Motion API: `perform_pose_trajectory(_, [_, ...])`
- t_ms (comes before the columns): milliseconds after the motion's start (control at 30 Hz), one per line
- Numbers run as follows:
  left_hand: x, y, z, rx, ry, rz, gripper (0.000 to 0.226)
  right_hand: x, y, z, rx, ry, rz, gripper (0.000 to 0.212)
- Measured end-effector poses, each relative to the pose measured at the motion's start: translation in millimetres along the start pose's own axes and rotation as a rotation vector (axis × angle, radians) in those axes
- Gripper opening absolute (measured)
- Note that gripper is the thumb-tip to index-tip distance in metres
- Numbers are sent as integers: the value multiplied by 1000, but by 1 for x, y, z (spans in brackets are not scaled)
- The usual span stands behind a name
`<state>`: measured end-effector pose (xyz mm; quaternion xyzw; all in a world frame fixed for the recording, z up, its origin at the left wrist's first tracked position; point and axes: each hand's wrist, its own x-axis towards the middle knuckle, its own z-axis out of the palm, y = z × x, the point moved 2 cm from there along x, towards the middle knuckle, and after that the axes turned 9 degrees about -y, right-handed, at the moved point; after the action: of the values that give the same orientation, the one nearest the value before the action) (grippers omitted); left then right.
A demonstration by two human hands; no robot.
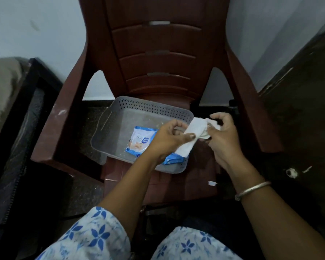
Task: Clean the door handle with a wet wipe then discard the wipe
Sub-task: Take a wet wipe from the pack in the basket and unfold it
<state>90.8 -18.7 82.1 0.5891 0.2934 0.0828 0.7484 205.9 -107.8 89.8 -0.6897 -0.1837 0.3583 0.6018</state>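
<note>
- Left hand (169, 136) and right hand (221, 136) each pinch an end of the wet wipe (192, 136), likely to unfold it.
- Wipes packet (141, 139) lies in the grey basket (120, 109) on the chair (158, 53), within reach.

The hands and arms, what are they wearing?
Both hands, left hand and right hand, are bare: no gloves, no rings that I can make out. The right wrist wears a thin silver bangle. The left arm has a loose white sleeve printed with blue flowers.
</note>
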Motion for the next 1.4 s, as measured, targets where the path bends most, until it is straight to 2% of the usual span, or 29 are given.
perform_pose_trajectory(133, [-5,21,40,-59,-230,14,24,-28,-28,-45,-56,46,-100,39])
perform_pose_trajectory(300, [-14,53,107,-99,-381,86,18,-72,-59,-106,17,150,-141,36])
perform_pose_trajectory(500, [-29,96,186,-4,-528,196,17,-141,-93,-188,62,229,-241,29])
perform_pose_trajectory(567, [-35,107,213,105,-574,238,21,-163,-102,-213,33,268,-295,32])
perform_pose_trajectory(700, [-46,123,271,604,-563,421,42,-201,-117,-256,-168,347,-316,40])
perform_pose_trajectory(800, [-52,133,317,751,-534,582,26,-226,-123,-290,-350,470,-310,39])
perform_pose_trajectory(900, [-54,142,360,686,-588,636,3,-252,-130,-323,-578,686,-348,27])
perform_pose_trajectory(1000, [-55,151,400,638,-601,707,7,-275,-132,-351,-716,839,-329,21])
perform_pose_trajectory(1067, [-56,156,423,501,-653,618,10,-286,-137,-366,-788,901,-324,12])
perform_pose_trajectory(1133, [-57,160,445,409,-725,537,16,-296,-144,-380,-806,939,-344,12])
perform_pose_trajectory(1200, [-59,164,464,362,-799,525,15,-305,-150,-394,-709,914,-383,18])
perform_pose_trajectory(1300, [-63,169,485,256,-867,503,13,-312,-154,-407,-344,796,-392,24])
perform_pose_trajectory(1400, [-64,174,496,200,-894,476,9,-318,-157,-416,-250,777,-428,32])
